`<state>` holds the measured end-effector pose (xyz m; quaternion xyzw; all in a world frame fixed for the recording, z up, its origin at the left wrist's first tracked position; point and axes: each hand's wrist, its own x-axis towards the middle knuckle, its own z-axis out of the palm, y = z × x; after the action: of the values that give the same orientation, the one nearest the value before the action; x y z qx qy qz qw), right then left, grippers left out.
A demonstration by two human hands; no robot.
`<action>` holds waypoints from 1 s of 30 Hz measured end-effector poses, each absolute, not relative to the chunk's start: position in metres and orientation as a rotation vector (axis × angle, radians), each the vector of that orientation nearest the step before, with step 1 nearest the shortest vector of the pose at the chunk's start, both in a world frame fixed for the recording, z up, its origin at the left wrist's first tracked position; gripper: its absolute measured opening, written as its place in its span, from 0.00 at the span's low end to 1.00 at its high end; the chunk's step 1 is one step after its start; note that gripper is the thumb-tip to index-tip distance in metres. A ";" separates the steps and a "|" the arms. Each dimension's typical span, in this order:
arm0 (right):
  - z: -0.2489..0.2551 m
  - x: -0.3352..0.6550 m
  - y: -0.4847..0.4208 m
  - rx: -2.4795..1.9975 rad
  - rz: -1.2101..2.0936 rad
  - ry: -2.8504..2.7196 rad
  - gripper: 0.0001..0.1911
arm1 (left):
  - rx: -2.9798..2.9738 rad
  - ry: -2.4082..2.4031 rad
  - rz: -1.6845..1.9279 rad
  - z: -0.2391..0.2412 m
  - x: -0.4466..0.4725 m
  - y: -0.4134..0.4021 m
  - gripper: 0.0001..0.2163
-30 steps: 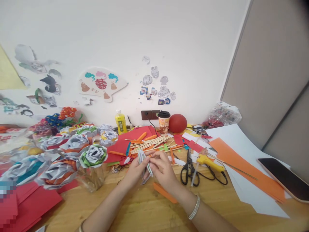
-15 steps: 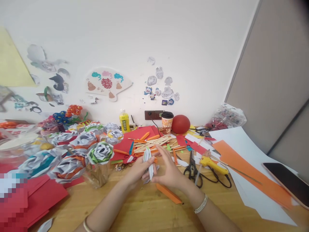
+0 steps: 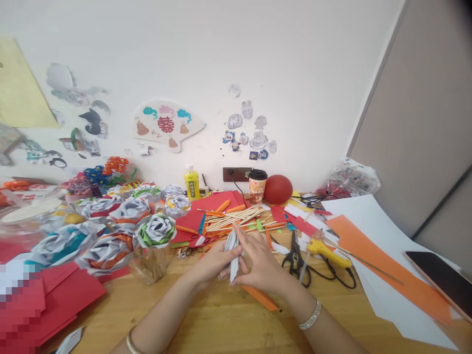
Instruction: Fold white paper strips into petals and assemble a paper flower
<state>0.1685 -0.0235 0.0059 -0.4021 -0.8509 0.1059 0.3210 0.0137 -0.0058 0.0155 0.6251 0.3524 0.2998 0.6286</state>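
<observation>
A folded white paper piece (image 3: 233,263), with a little green at its upper edge, stands on edge between my hands above the table's middle. My left hand (image 3: 217,263) pinches it, thumb on the near face and fingers behind. From the other side, my right hand (image 3: 258,258) closes on it, fingertips on its upper part and thumb near its lower end; its contact is partly hidden. Under my right wrist lies an orange folded paper strip (image 3: 260,298). Black scissors (image 3: 294,258) and a yellow glue gun (image 3: 328,253) rest right of my hands.
Several folded paper roses (image 3: 157,230) crowd the left, some over a clear cup (image 3: 149,265). Red paper (image 3: 70,305) lies at front left. Wooden sticks (image 3: 234,218), a yellow bottle (image 3: 191,183), a paper cup (image 3: 257,187) and a red balloon (image 3: 278,189) stand behind. A phone (image 3: 442,280) lies right.
My right hand has come in from the side, its fingers now against the folded paper. The paper has tilted slightly, and the view has shifted a little.
</observation>
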 end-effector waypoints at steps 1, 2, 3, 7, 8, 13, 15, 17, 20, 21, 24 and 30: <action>0.006 0.168 -0.024 -1.054 0.287 -2.236 0.59 | 1.429 0.800 0.697 0.016 0.014 -0.006 0.21; 0.006 0.168 -0.024 -1.052 0.291 -2.234 0.60 | 1.429 0.793 0.705 0.016 0.014 -0.005 0.21; 0.006 0.168 -0.024 -1.050 0.290 -2.232 0.60 | 1.430 0.788 0.708 0.016 0.014 -0.005 0.21; 0.005 0.168 -0.023 -1.042 0.247 -2.208 0.58 | 1.439 0.792 0.702 0.019 0.014 -0.005 0.21; 0.004 0.168 -0.023 -1.044 0.238 -2.195 0.57 | 1.436 0.794 0.697 0.020 0.014 -0.005 0.21; 0.001 0.165 -0.021 -1.042 0.265 -2.156 0.56 | 1.427 0.783 0.688 0.017 0.014 -0.005 0.22; 0.000 0.165 -0.022 -1.042 0.297 -2.145 0.55 | 1.427 0.777 0.698 0.014 0.014 -0.004 0.22; 0.001 0.165 -0.023 -1.043 0.333 -2.134 0.54 | 1.426 0.771 0.698 0.012 0.013 -0.002 0.23; 0.002 0.169 -0.024 -1.005 0.412 -2.110 0.54 | 1.475 0.794 0.699 0.011 0.012 0.001 0.23; 0.003 0.171 -0.023 -0.996 0.437 -2.067 0.51 | 1.510 0.817 0.703 0.011 0.012 0.002 0.22; 0.003 0.175 -0.019 -0.984 0.567 -1.838 0.32 | 1.661 0.864 0.643 0.011 0.011 0.003 0.21; -0.001 0.177 -0.011 -0.898 0.751 -1.726 0.17 | 1.749 0.732 0.458 0.008 0.011 -0.001 0.18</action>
<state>0.1771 -0.0113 -0.0007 -0.3719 -0.7150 0.3110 0.5037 0.0112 -0.0014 0.0081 0.7423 0.3107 0.1945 0.5609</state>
